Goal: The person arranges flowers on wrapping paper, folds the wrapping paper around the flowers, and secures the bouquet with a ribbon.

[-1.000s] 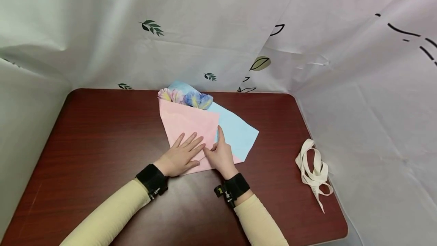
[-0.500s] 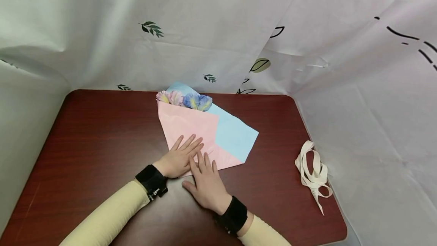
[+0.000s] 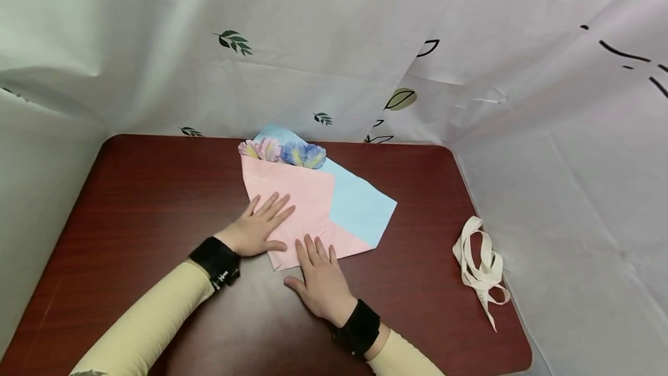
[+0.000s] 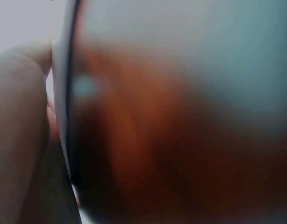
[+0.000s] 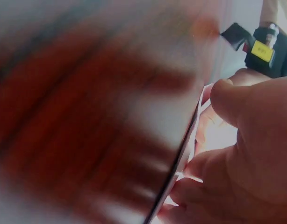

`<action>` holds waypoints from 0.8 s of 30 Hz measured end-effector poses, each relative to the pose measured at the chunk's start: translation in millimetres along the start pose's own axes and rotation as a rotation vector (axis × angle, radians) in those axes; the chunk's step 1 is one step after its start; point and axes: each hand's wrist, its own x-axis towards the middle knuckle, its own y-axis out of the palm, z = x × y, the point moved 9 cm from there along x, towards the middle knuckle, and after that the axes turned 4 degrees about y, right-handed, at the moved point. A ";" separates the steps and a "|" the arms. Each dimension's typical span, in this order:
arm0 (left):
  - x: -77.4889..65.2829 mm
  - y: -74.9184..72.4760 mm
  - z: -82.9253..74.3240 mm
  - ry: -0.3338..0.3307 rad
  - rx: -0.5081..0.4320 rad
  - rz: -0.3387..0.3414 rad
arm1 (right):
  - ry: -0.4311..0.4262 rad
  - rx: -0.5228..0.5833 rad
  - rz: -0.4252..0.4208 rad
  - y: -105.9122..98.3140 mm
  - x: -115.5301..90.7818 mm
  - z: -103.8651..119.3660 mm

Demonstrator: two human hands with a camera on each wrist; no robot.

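Observation:
A sheet of wrapping paper, pink on one face (image 3: 300,190) and light blue on the other (image 3: 360,208), lies folded on the table. Pink flowers (image 3: 262,149) and blue flowers (image 3: 304,155) show above its folded top edge; whatever is below them is hidden under the pink flap. My left hand (image 3: 254,232) rests on the paper's left side with fingers spread. At the lower edge my right hand (image 3: 322,283) has its straight fingertips on the pink paper, the thumb out over the table. In the right wrist view the right hand (image 5: 260,135) shows close to the tabletop.
A loose bundle of cream ribbon (image 3: 480,266) lies by the right edge of the dark red-brown table (image 3: 156,190). Behind and to the right hangs a pale, leaf-printed sheet (image 3: 292,28). The left wrist view is mostly blurred.
My right hand has drawn back from the fold's edge to the paper's lower edge, its pointing fingers now spread. The pink lower fold lies over more of the blue. My left hand has slid left.

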 end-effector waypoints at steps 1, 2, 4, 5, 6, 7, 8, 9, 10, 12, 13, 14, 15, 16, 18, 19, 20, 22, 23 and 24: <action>-2.3 -2.2 9.7 -0.024 -0.006 0.007 | 0.002 0.006 -0.005 -1.0 0.7 1.2; -4.4 -4.7 18.8 -0.047 -0.013 0.009 | 0.000 0.008 -0.015 -2.7 1.5 2.9; -8.1 -7.7 37.4 -0.097 -0.004 0.021 | -0.008 -0.004 -0.034 -5.2 3.3 7.0; -9.4 -9.7 45.4 -0.118 -0.006 0.020 | -0.015 -0.023 -0.045 -6.2 4.2 9.4; -10.5 -11.8 52.7 -0.140 -0.002 0.023 | -0.022 -0.048 -0.055 -6.9 4.9 11.6; -11.3 -13.5 58.8 -0.154 -0.003 0.024 | -0.031 -0.076 -0.065 -7.0 5.6 13.8; -11.9 -14.9 64.6 -0.170 -0.002 0.027 | -0.039 -0.102 -0.072 -7.3 6.2 16.1; -12.5 -16.4 69.9 -0.183 -0.002 0.027 | -0.047 -0.126 -0.077 -7.1 6.6 18.2; -12.2 -17.9 73.5 -0.191 -0.012 0.022 | -0.054 -0.145 -0.080 -6.7 6.5 19.7; -11.7 -20.1 79.5 -0.208 -0.016 0.020 | -0.066 -0.171 -0.089 -6.8 6.1 22.2; -11.3 -21.1 81.9 -0.214 -0.016 0.017 | -0.071 -0.180 -0.090 -7.1 6.0 23.4; -10.8 -21.9 84.0 -0.221 -0.015 0.017 | -0.077 -0.187 -0.092 -7.6 5.9 24.6; -10.1 -23.2 85.2 -0.225 -0.013 0.012 | -0.083 -0.196 -0.093 -7.7 5.7 25.6; -9.1 -24.3 85.9 -0.230 -0.011 0.010 | -0.087 -0.206 -0.091 -7.5 5.8 26.0; -7.5 -25.7 87.0 -0.239 -0.007 0.004 | -0.096 -0.226 -0.090 -7.0 6.2 26.9; -6.7 -25.6 87.5 -0.238 -0.011 -0.002 | -0.100 -0.237 -0.088 -7.1 6.2 27.4; -6.2 -26.0 87.4 -0.241 -0.014 -0.005 | -0.104 -0.244 -0.088 -7.3 6.0 27.9; -5.9 -25.9 87.5 -0.253 -0.029 -0.011 | -0.111 -0.259 -0.092 -8.0 5.6 28.7; -6.3 -25.1 88.3 -0.266 -0.038 -0.011 | -0.115 -0.264 -0.097 -8.6 5.4 29.2; -7.0 -24.5 89.0 -0.279 -0.050 -0.012 | -0.118 -0.269 -0.099 -9.3 4.9 29.7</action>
